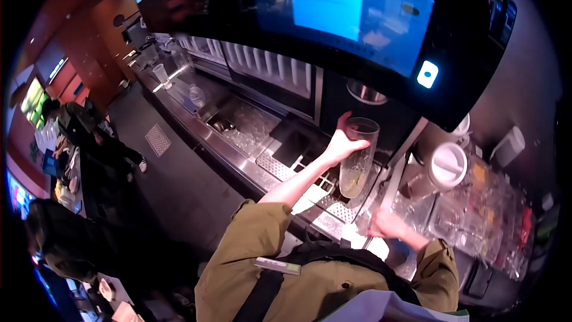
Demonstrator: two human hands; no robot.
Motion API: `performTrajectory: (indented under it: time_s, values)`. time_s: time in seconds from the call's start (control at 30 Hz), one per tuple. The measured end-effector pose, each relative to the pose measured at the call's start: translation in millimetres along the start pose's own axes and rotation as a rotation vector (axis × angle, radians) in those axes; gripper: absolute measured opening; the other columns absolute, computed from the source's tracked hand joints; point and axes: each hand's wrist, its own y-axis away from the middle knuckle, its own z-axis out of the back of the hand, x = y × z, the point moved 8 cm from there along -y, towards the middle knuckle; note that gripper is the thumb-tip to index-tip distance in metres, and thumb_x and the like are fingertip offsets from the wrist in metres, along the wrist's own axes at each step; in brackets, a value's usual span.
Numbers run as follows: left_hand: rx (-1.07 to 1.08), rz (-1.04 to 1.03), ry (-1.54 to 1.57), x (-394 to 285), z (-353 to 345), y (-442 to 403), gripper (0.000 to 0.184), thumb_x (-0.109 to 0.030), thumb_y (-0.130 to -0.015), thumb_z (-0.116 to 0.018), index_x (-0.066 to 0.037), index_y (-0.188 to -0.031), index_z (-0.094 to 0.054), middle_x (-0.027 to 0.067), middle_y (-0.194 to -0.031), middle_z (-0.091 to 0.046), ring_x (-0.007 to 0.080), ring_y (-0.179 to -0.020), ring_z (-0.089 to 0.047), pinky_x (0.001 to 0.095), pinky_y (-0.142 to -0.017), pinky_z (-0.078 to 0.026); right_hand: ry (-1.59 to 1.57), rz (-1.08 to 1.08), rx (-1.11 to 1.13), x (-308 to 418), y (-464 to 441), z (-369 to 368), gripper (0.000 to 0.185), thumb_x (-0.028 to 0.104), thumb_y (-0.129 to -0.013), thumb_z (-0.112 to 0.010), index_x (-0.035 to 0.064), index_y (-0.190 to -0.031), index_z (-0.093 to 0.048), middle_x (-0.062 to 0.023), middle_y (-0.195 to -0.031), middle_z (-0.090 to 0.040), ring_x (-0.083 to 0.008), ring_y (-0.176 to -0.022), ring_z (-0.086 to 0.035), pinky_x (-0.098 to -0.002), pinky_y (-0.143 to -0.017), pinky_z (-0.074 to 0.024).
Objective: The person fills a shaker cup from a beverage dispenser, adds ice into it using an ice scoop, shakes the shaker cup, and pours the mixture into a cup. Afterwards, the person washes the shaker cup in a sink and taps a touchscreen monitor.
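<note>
My left hand (344, 145) is wrapped round the upper part of a tall clear cup (356, 176). Some ice-like bits and a greenish-yellow piece show low in the cup, which is held over a metal drip grate (342, 210). Lower and to the right, my right hand (388, 225) is closed at the counter's front edge, fingers curled. What it grips, if anything, I cannot make out. Above the cup is a round metal fitting (366, 92) under the dark machine.
A large screen (357, 6) hangs over the counter. Right of the cup stands a white-lidded pitcher (448, 166), beside clear-lidded ingredient containers (476, 220). An ice bin (244, 134) lies to the left. A person in dark clothes (83, 122) stands across the aisle.
</note>
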Motion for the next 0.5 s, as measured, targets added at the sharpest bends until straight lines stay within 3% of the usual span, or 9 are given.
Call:
performTrajectory:
  time_s: [0.07, 0.1, 0.17, 0.23, 0.3, 0.33, 0.4, 0.47, 0.5]
  values:
    - [0.156, 0.072, 0.295, -26, -11, -19, 0.106, -0.007, -0.056, -0.079, -0.006, -0.133, -0.006, 0.0148, -0.118, -0.045, 0.0226, -0.11, -0.044, 0.0376, -0.093, -0.038, -0.029, 0.071, 0.012, 10, 8, -11, 0.038, 0.037, -0.071, -0.063, 0.002, -0.082, -0.054, -0.014, -0.084, -0.05, -0.0318, -0.085, -0.05, -0.0378, -0.075, -0.0445]
    - [0.137, -0.01, 0.203, -31, -8, -31, 0.105, -0.005, -0.056, -0.078, -0.006, -0.132, -0.006, 0.0145, -0.119, -0.044, 0.0229, -0.111, -0.044, 0.0376, -0.093, -0.038, -0.052, 0.089, 0.03, 14, 11, -12, 0.039, 0.038, -0.072, -0.063, 0.0013, -0.082, -0.054, -0.0158, -0.088, -0.05, -0.0331, -0.09, -0.049, -0.037, -0.079, -0.0434]
    - [0.118, -0.161, 0.023, -29, -9, -59, 0.103, 0.0, -0.057, -0.077, -0.007, -0.131, -0.006, 0.0139, -0.122, -0.043, 0.0233, -0.114, -0.043, 0.0375, -0.095, -0.037, 0.027, 0.031, -0.124, 25, -1, 32, 0.044, 0.035, -0.071, -0.063, 0.0002, -0.096, -0.053, -0.019, -0.105, -0.049, -0.0341, -0.104, -0.046, -0.0422, -0.09, -0.0385]
    - [0.241, -0.257, 0.301, -25, -17, -78, 0.101, 0.003, -0.057, -0.076, -0.01, -0.13, -0.008, 0.0113, -0.126, -0.039, 0.023, -0.115, -0.042, 0.0384, -0.095, -0.037, 0.184, -0.041, -0.282, 29, -49, 119, 0.05, 0.03, -0.07, -0.063, -0.0026, -0.105, -0.049, -0.021, -0.116, -0.047, -0.0368, -0.11, -0.044, -0.0482, -0.096, -0.0318]
    - [0.344, -0.174, 0.261, -25, -25, -83, 0.099, 0.005, -0.058, -0.074, -0.011, -0.131, -0.009, 0.0104, -0.125, -0.039, 0.0219, -0.115, -0.043, 0.0375, -0.094, -0.04, 0.525, -0.023, -0.755, 59, -69, 237, 0.042, 0.025, -0.071, -0.063, -0.0023, -0.1, -0.049, -0.0233, -0.121, -0.046, -0.0395, -0.116, -0.041, -0.048, -0.098, -0.0294]
    - [0.4, -0.291, 0.333, -48, -30, -73, 0.082, 0.01, -0.064, -0.068, -0.012, -0.13, -0.024, 0.0098, -0.125, -0.042, 0.0223, -0.113, -0.046, 0.0362, -0.093, -0.042, 0.541, -0.017, -0.941, 72, -75, 285, 0.035, 0.023, -0.073, -0.062, -0.001, -0.094, -0.049, -0.0207, -0.124, -0.045, -0.0383, -0.118, -0.039, -0.0467, -0.098, -0.0297]
    - [0.406, -0.302, 0.456, -74, -33, -62, 0.078, 0.009, -0.064, -0.069, -0.008, -0.128, -0.027, 0.0115, -0.123, -0.043, 0.0209, -0.113, -0.045, 0.0348, -0.093, -0.042, 0.665, -0.114, -1.071, 85, -95, 343, 0.032, 0.023, -0.074, -0.063, 0.0011, -0.089, -0.047, -0.0188, -0.123, -0.047, -0.0368, -0.121, -0.036, -0.0476, -0.101, -0.0233]
    - [0.295, -0.336, 0.148, -87, -23, -53, 0.071, 0.005, -0.061, -0.073, -0.006, -0.119, -0.033, 0.0108, -0.118, -0.046, 0.0189, -0.109, -0.048, 0.0327, -0.09, -0.043, 0.762, -0.216, -1.088, 72, -114, 370, 0.033, 0.027, -0.075, -0.063, 0.0025, -0.088, -0.045, -0.0175, -0.122, -0.049, -0.0359, -0.123, -0.033, -0.0478, -0.102, -0.0181]
    - [0.36, -0.325, 0.206, -59, -23, -68, 0.068, 0.004, -0.059, -0.074, -0.007, -0.115, -0.035, 0.0088, -0.114, -0.047, 0.018, -0.106, -0.049, 0.0322, -0.089, -0.044, 0.811, -0.28, -1.062, 62, -120, 375, 0.034, 0.03, -0.076, -0.063, 0.0027, -0.087, -0.046, -0.0167, -0.122, -0.049, -0.0342, -0.123, -0.034, -0.0474, -0.103, -0.0166]
